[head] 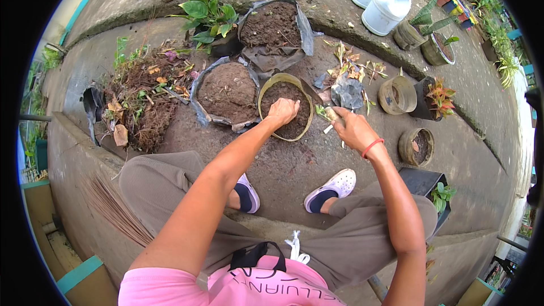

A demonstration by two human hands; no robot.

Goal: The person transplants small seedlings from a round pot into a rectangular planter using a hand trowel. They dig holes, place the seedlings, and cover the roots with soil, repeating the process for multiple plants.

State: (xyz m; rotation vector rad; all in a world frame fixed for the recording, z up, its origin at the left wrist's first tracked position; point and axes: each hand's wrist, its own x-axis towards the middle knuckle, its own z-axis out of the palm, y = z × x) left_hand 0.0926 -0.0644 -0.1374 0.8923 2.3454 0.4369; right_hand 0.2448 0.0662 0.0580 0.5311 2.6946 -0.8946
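Observation:
My left hand point(283, 111) is down in a round, yellowish pot point(307, 125) of dark soil, its fingers curled at the soil. Whether it pinches something there cannot be told. Right of the pot, my right hand point(349, 126) grips the handle of a trowel point(332, 113), whose dark blade points to the pot's rim. A small green sprig point(321, 111) lies by the handle. Left of the pot stands a bag of brown soil point(227, 91). Behind it is an open dark plastic bag of soil point(272, 25).
A heap of roots and dry leaves point(144, 102) lies left. Plastic scraps point(347, 91) and leaves lie right, before a tub point(397, 94) and a red-leaved plant point(440, 95). White jugs point(386, 10) stand on the raised concrete behind. A leafy plant point(208, 15) stands at the back.

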